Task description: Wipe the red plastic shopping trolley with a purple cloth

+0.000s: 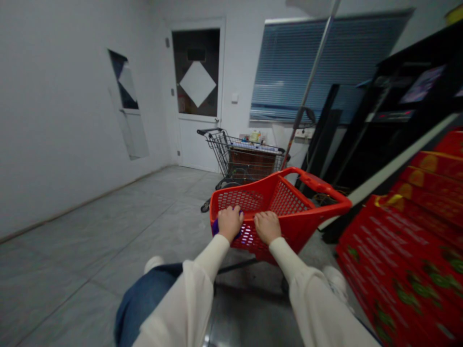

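A red plastic shopping cart (249,195) with perforated sides stands right before me, its handle pointing to the right. My left hand (230,223) is closed at the near rim, with a purple cloth (216,227) showing on both sides of the fingers and against the cart's side. Beside it, my right hand (267,226) has its fingers curled over the same rim. The fingertips of both hands are partly hidden behind the rim. Nothing shows inside the cart's basket from here.
A black wire cart (220,149) carrying a brown box (253,161) stands behind the red one. Stacked red cartons (401,250) rise close on the right. A long pole (318,58) leans by the window blind (278,67). A white door (197,142) is at the back.
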